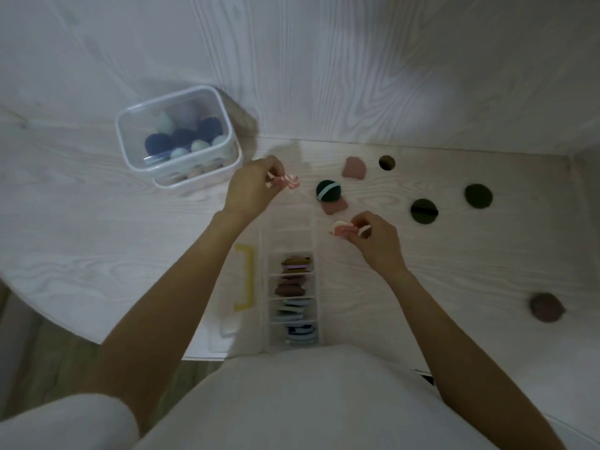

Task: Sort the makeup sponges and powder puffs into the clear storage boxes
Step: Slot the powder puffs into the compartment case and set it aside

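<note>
The white table (97, 222) carries all items. At 10 o'clock, the lidded clear box (178, 138) contains blue and pale sponges. At 6 o'clock, the divided clear organizer (292, 280) has four near compartments filled; its far compartment appears empty. Judgement: sorting is well advanced. Loose puffs remain from 12 to 3 o'clock: dark green puffs (423, 212), pink puffs (354, 168), one brown puff (546, 306). The left hand (253, 190) and right hand (378, 237) each pinch a pink-white puff.
</note>
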